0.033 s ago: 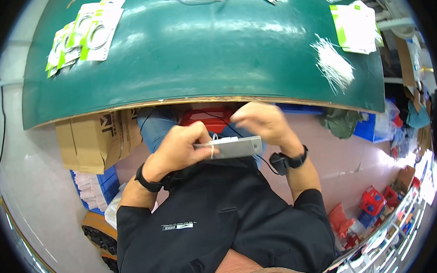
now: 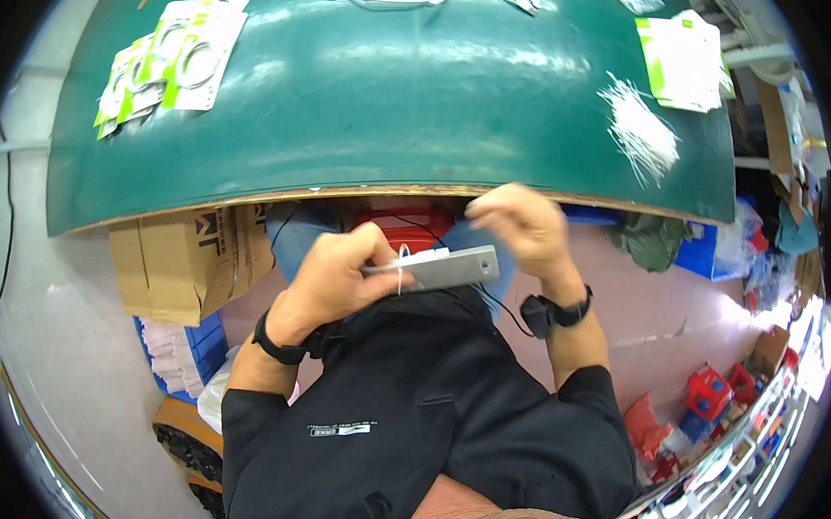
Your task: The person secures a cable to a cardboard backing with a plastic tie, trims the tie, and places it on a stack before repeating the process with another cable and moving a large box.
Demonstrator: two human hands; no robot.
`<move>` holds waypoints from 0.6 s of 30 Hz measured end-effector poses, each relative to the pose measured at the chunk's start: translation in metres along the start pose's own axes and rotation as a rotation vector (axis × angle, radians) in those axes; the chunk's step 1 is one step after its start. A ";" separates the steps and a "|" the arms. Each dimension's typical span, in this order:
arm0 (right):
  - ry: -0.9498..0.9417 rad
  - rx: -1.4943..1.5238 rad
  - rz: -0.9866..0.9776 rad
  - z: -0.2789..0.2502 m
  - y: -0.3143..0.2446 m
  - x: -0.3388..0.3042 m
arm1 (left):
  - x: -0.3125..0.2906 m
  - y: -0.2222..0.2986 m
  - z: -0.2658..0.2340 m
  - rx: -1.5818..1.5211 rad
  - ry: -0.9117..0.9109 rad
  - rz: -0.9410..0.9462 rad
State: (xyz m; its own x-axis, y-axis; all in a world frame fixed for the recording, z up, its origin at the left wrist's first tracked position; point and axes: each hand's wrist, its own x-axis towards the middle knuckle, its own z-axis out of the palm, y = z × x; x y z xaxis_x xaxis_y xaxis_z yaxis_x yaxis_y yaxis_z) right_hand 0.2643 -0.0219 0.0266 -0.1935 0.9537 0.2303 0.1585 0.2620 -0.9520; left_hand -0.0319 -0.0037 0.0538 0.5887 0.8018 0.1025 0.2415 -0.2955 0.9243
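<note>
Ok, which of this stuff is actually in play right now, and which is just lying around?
In hand:
- grey flat metal bar, gripped by the left hand
- thin white tie looped around the bar
- right hand at the bar's far end

Lying about:
- packaged cable cards on the green table
- loose pile of white ties
- cardboard box under the table
- red bin

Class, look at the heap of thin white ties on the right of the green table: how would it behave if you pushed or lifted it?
The ties look thin and loose, so a push would probably scatter them across the smooth green table. They seem very light. Lifted as a bunch, some would likely slip out, since nothing visibly binds them.
</note>
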 end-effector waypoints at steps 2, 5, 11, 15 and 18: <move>0.392 -0.005 -0.006 0.001 -0.018 -0.004 | 0.001 0.019 -0.019 0.163 0.118 0.027; 0.121 0.011 -0.159 0.022 -0.046 0.004 | 0.013 0.035 -0.029 0.445 0.294 0.130; 0.017 0.397 0.300 0.095 -0.045 0.029 | 0.024 0.041 -0.031 0.748 0.276 0.318; 0.041 0.323 0.245 0.100 -0.037 0.030 | 0.023 0.032 -0.035 0.786 0.263 0.337; 0.005 0.320 0.166 0.102 -0.036 0.024 | 0.021 0.030 -0.037 0.786 0.283 0.340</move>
State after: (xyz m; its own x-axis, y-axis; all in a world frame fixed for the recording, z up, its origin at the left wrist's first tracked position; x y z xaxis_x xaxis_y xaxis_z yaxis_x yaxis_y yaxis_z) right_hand 0.1551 -0.0239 0.0460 -0.1859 0.9802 0.0676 -0.1238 0.0449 -0.9913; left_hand -0.0413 0.0235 0.0970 0.5379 0.6738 0.5067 0.6082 -0.7263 0.3202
